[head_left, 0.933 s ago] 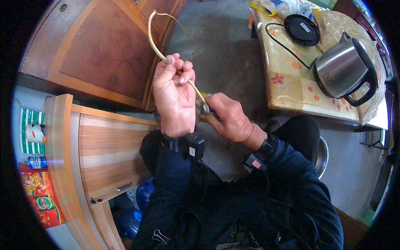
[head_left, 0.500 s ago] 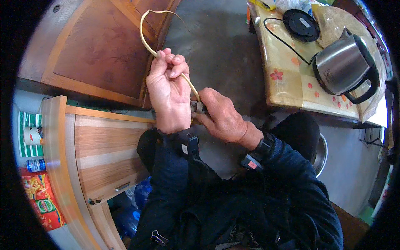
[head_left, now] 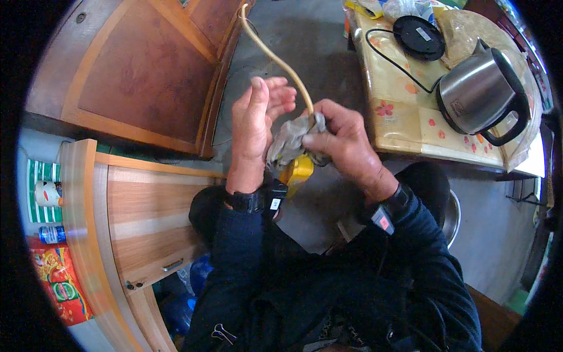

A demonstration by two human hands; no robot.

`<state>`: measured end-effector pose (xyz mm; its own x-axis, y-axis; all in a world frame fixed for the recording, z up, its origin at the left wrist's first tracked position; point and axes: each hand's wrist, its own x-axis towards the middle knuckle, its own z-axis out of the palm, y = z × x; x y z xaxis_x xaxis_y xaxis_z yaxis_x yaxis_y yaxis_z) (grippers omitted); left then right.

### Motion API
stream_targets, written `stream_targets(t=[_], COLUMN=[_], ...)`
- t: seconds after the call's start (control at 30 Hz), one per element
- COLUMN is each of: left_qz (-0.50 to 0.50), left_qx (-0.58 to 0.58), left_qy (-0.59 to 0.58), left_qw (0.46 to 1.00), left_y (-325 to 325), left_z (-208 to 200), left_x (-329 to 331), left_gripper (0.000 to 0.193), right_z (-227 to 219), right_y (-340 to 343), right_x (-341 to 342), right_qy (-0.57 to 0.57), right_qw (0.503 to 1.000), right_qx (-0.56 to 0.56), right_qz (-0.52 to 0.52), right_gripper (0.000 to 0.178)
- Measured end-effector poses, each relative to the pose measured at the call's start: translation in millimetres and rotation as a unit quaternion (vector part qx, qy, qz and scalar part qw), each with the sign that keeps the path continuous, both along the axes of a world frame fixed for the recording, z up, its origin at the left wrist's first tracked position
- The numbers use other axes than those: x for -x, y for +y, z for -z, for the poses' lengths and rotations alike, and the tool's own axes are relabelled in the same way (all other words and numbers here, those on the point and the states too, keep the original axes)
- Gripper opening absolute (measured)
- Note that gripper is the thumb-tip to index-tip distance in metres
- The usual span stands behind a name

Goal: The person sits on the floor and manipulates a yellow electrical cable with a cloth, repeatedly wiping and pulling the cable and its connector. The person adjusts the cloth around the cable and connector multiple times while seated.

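My right hand (head_left: 349,138) is closed around a crumpled grey rag (head_left: 287,141) wrapped on a cream-yellow cord (head_left: 281,64). From the rag the cord curves up and left toward the dark wooden cabinet, and its lower part is hidden by the cloth and my fingers. Beside the rag my left hand (head_left: 255,120) is open, palm turned inward, thumb apart from the fingers and holding nothing. Just under the rag a bright yellow object (head_left: 299,171) shows; what it is and whether it joins the cord I cannot make out.
At the right a steel electric kettle (head_left: 484,94) and its black base (head_left: 419,37) stand on a table with a flowered cover (head_left: 404,126). A brown wooden cabinet (head_left: 141,76) fills the upper left. Below it juts a light wood cabinet (head_left: 152,214). A metal basin (head_left: 451,220) sits beside my right leg.
My left hand has let go of the cord and opened. My right hand has moved slightly right, and the grey rag and yellow object now show clearly. The cord's upper end has swung right.
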<state>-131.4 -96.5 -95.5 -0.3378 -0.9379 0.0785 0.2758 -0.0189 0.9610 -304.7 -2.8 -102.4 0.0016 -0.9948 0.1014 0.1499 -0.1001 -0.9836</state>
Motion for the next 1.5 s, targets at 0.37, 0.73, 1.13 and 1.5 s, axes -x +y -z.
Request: stream_targets(t=[0.37,0.73,1.13,1.5], left_qz=[0.182,0.102,0.081,-0.018], left_qx=[0.021,0.071,0.116,0.261], left_qy=[-0.109,-0.16,-0.179,-0.316], left_qw=[0.977,0.979,0.974,0.912], left_y=[83,87,79,74], left_z=[28,20,27,21], left_x=[-15,-16,-16,-3], left_gripper=[0.071,0.077,0.082,0.072], right_z=[-7,-10,-44,-41], right_y=[-12,-1,28,24], right_x=[36,41,41,20], right_qy=[-0.277,-0.04,0.196,0.354], right_qw=[0.961,0.985,0.936,0.883], right_qx=[-0.016,0.008,0.142,0.269], right_qz=[-0.003,0.171,0.256,0.15], right_gripper=[0.027,0.013,0.019,0.039])
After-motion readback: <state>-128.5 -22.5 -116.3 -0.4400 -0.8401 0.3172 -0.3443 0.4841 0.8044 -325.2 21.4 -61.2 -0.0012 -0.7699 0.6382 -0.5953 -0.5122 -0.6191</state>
